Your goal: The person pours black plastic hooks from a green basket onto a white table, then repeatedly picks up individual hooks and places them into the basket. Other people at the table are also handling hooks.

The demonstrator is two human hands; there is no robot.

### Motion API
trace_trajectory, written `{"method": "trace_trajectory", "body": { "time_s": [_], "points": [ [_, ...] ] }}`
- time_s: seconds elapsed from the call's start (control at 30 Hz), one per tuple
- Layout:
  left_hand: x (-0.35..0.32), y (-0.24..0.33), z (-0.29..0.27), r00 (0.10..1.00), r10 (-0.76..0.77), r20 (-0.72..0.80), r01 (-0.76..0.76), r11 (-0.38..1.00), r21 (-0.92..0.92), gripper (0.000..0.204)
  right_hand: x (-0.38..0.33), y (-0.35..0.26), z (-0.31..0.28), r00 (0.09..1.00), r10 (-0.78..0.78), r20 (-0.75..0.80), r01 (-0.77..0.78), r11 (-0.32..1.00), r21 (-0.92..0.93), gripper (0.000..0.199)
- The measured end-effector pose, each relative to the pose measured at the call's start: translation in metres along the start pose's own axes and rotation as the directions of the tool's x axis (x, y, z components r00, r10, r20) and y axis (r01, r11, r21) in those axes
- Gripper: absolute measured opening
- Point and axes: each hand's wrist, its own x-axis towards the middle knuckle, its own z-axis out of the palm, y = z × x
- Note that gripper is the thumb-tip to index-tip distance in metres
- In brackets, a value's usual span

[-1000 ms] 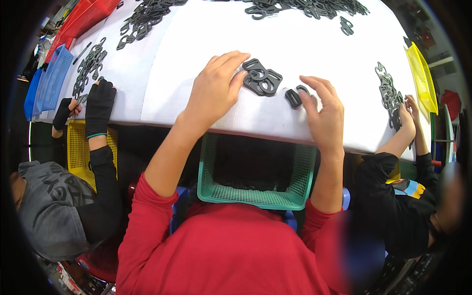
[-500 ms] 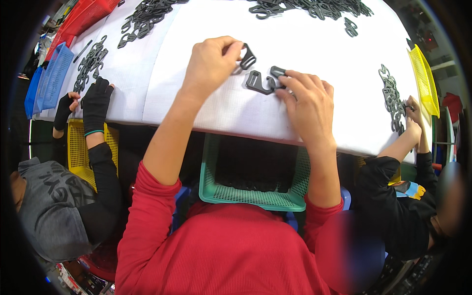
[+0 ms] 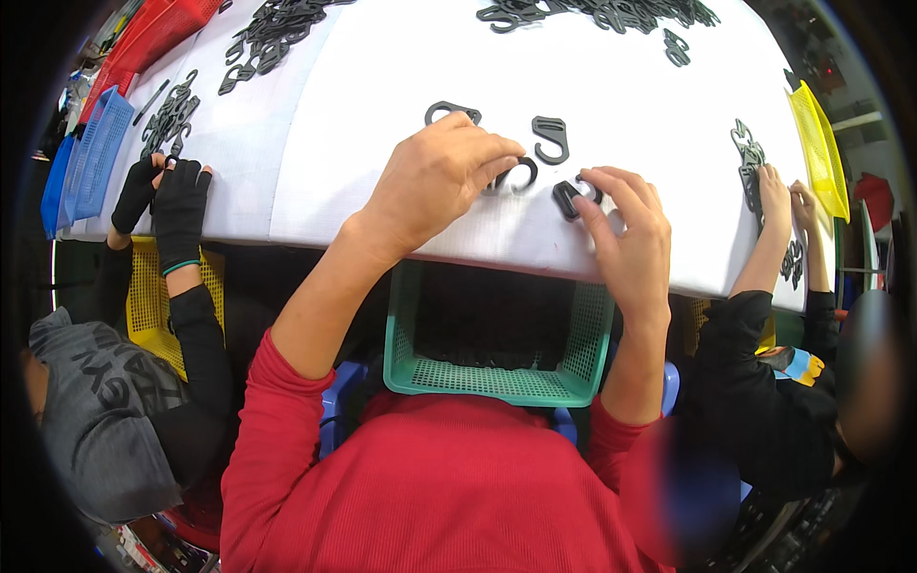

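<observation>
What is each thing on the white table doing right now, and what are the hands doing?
Left hand: palm down, fingers pressing a black hook.
Right hand: pinching another black clip.
S-shaped hook: lying flat, untouched.
Green basket: under the table edge, open at the top.
Hook pile: heaped at the far edge.

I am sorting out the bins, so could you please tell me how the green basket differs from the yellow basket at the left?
The green basket sits under the table edge right before the person in red; the yellow basket sits further left, beside a co-worker's black-gloved hands. The green basket shows its whole front rim; the yellow basket is partly hidden by that co-worker's arm. Both are plastic mesh and hang below the white table.
</observation>
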Motion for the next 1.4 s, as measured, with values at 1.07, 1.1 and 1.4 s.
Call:
{"method": "trace_trajectory", "body": {
  "time_s": [1.07, 1.1, 1.4],
  "points": [
    [-0.012, -0.045, -0.005, 0.966, 0.087, -0.244, -0.034, 0.977, 0.212, 0.019, 0.048, 0.006, 0.035, 0.99, 0.122, -0.075, -0.099, 0.961, 0.259, 0.017],
    [-0.01, -0.046, -0.004, 0.981, 0.103, -0.164, -0.061, 0.968, 0.245, 0.018, 0.048, 0.007, 0.038, 0.988, 0.122, -0.098, -0.091, 0.958, 0.273, 0.017],
    [0.007, -0.014, -0.02, 0.995, -0.1, -0.024, 0.102, 0.989, 0.11, 0.026, 0.036, 0.011, 0.03, 0.96, 0.243, -0.14, -0.19, 0.93, 0.314, 0.017]
  ]
}}
